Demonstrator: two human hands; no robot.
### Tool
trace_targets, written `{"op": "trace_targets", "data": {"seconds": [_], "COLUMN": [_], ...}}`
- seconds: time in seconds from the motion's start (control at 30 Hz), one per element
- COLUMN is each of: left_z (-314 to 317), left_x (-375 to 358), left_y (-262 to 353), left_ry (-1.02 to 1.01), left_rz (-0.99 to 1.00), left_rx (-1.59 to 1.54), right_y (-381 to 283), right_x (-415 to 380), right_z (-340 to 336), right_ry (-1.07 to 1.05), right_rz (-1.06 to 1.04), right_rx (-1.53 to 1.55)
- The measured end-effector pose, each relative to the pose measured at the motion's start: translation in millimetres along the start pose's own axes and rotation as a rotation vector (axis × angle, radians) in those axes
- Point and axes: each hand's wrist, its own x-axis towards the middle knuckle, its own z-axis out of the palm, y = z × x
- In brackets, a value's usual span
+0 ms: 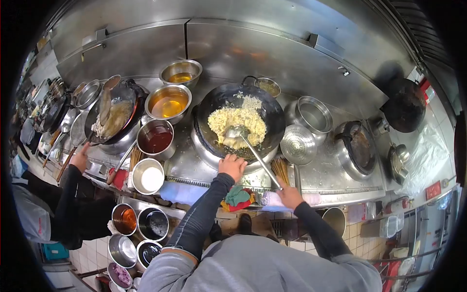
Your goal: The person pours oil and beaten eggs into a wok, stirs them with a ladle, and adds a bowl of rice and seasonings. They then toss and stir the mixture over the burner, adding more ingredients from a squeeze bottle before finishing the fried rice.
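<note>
- Stir-frying step: the wok (pixel 238 119) sits on the burner at centre, with fried rice (pixel 237 124) heaped in it
- Left hand (pixel 232 167) is clamped on the wok's near rim
- Right hand (pixel 290 197) is closed around the ladle (pixel 253 151) handle, its bowl buried in the rice
- Next move, I judge, calls for a firm rim hold while scooping and turning
- A co-worker's hand (pixel 80 156) tends the neighbouring wok (pixel 113 117)

Ladle (pixel 237 132) bowl half-buried in rice (pixel 237 119), co-worker's body cut off left

A stainless steel backsplash (pixel 272 53) rises behind the long steel cooking range (pixel 335 180), with pale tiled floor (pixel 362 246) near right and white wall tiles (pixel 445 117) far right.
</note>
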Motion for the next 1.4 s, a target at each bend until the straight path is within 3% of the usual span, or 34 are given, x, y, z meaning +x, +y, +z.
{"op": "trace_targets", "data": {"seconds": [0.2, 0.37, 0.47, 0.6, 0.7, 0.83, 0.93, 1.07, 1.17, 1.27, 1.4], "left_z": [0, 8, 7, -5, -7, 4, 2, -10, -11, -4, -1], "left_x": [-1, 4, 7, 7, 4, 5, 5, 4, 3, 8, 5], "left_y": [2, -15, -19, -9, -5, -10, -8, -4, -4, -9, -14], "left_ry": [-0.004, 0.043, 0.037, 0.043, 0.048, 0.11, 0.102, -0.03, -0.036, -0.04, -0.018], "left_rz": [-0.039, 0.006, 0.039, 0.05, 0.033, 0.049, 0.032, -0.033, -0.053, -0.072, -0.01], "left_rx": [-0.002, -0.144, -0.161, -0.089, -0.074, -0.09, -0.124, -0.057, -0.036, -0.034, -0.132], "right_y": [40, 74, 101, 89, 86, 92, 77, 51, 74, 72, 71], "right_x": [37, 57, 111, 186, 158, 76, 88, 161, 133, 58, 94], "right_z": [-120, -200, -185, -111, -93, -138, -150, -90, -81, -124, -138], "right_ry": [0.095, 0.016, 0.009, 0.08, 0.005, -0.092, -0.098, 0.076, 0.079, -0.034, 0.064], "right_rz": [-0.057, -0.026, -0.085, -0.204, -0.042, -0.015, -0.062, -0.106, -0.061, 0.058, 0.018], "right_rx": [-0.283, -0.697, -0.71, -0.512, -0.504, -0.446, -0.468, -0.39, -0.364, -0.481, -0.61]}}
